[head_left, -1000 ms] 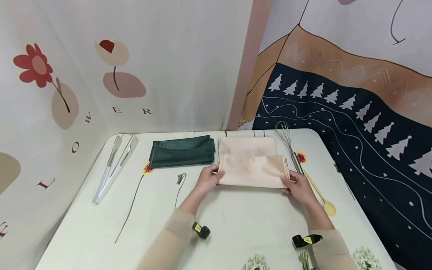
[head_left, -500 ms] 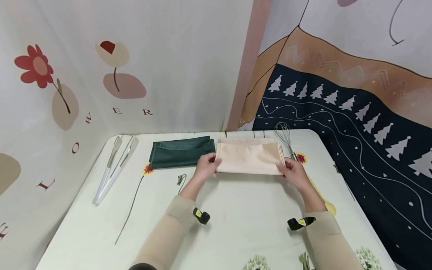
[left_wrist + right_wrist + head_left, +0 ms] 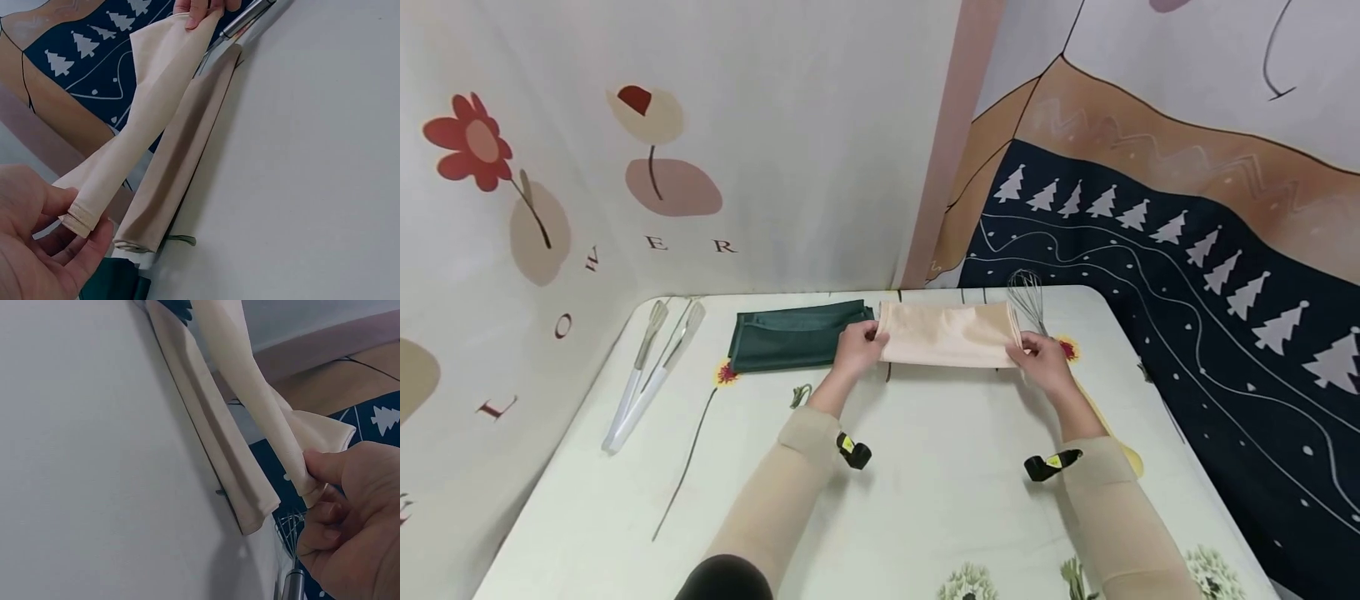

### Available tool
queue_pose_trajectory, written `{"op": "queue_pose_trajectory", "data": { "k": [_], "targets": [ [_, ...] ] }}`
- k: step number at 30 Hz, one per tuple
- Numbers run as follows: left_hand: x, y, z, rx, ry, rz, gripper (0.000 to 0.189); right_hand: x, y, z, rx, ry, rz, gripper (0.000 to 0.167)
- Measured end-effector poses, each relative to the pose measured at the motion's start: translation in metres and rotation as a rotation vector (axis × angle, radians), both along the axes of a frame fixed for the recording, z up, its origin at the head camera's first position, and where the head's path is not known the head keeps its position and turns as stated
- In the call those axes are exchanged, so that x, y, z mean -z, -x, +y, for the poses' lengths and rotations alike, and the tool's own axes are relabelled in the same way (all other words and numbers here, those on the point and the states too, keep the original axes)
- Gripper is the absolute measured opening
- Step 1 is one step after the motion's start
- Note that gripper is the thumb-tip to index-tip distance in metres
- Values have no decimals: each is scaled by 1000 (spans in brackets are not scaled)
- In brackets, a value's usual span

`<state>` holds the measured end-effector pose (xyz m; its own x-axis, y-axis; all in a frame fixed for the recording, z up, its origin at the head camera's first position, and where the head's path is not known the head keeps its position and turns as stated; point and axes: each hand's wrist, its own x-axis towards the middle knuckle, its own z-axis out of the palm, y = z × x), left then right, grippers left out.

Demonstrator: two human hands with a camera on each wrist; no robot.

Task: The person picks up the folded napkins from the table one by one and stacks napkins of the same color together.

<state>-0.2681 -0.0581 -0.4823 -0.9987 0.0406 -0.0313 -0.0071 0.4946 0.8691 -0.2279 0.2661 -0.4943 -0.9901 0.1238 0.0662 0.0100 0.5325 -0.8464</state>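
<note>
A folded cream cloth (image 3: 947, 335) is stretched between my two hands. My left hand (image 3: 856, 348) pinches its left end between thumb and fingers. At the other end, my right hand (image 3: 1043, 362) pinches the near corner. Both wrist views show the cloth raised above a second folded pinkish-beige cloth (image 3: 172, 162) that lies on the table; in the head view the raised cloth hides it. A folded dark green cloth (image 3: 797, 336) lies just left of the held one, beside my left hand.
A wire whisk (image 3: 1027, 298) lies right of the cloths, its handle hidden by my right hand in the head view. A yellow spoon (image 3: 1132, 460) sits partly behind the right forearm. White-handled tongs (image 3: 647, 392) lie at the far left. Patterned curtains border the table (image 3: 940, 500).
Both hands have moved away from me with the cream cloth, toward the table's back edge. It now covers the lower cloth in the head view. The green cloth and utensils have stayed put.
</note>
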Motion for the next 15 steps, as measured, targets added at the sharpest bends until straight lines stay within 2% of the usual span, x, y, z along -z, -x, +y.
{"op": "queue_pose_trajectory", "data": {
  "k": [4,8,15],
  "targets": [
    [1,7,1,-10,0,13,21,2,9,1,24,12,2,27],
    [4,13,4,-48,23,48,19,4,17,-2,56,31,-14,28],
    [6,23,14,-86,76,94,18,7,27,-2,108,34,-85,33]
  ]
}}
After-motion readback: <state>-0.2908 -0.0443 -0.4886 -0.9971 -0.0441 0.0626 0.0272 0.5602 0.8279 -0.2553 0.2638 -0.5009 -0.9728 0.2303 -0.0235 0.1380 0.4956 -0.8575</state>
